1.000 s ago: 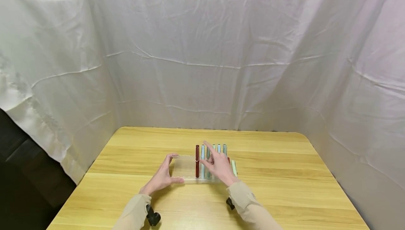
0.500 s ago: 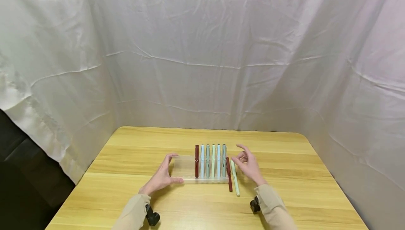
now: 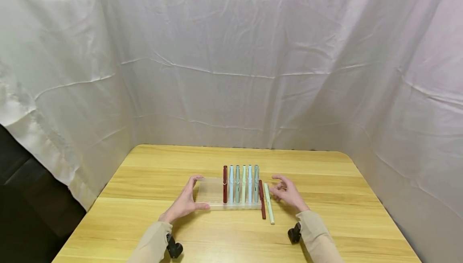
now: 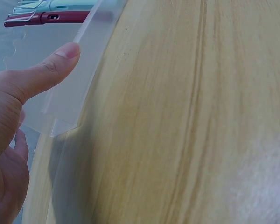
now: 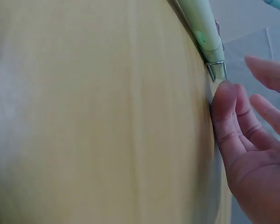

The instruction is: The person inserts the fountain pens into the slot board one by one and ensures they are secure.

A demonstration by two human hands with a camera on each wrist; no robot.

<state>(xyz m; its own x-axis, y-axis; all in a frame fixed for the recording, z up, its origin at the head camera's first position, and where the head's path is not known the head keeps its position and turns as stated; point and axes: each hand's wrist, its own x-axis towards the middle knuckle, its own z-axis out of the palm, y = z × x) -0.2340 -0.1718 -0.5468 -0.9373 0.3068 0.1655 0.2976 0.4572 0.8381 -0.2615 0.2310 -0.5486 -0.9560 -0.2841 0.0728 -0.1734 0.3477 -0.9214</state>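
My left hand point(image 3: 183, 203) holds the left end of a clear plastic pen rack point(image 3: 211, 190), thumb along the front edge and fingers round the back. Several capped pens stand side by side in its right part: a dark red pen point(image 3: 225, 184) leftmost, then light blue, grey-green and pale green ones. On the table at the rack's right end lie a second dark red pen point(image 3: 262, 200) and a pale green pen point(image 3: 269, 203), the latter farther right. Beside this green pen is my right hand point(image 3: 288, 194), fingers loosely bent, thumb tip right at its clip end point(image 5: 217, 67).
The rack stands on a wood-grain table point(image 3: 325, 198). Pale cloth point(image 3: 231, 74) hangs behind and at both sides. A dark object point(image 3: 32, 198) is at the far left, and a small black camera point(image 3: 294, 233) sits at each wrist.
My right hand has moved right from over the racked pens to beside the loose green pen, its fingers drawing lower and nearer. The left hand and the rack stay nearly still.
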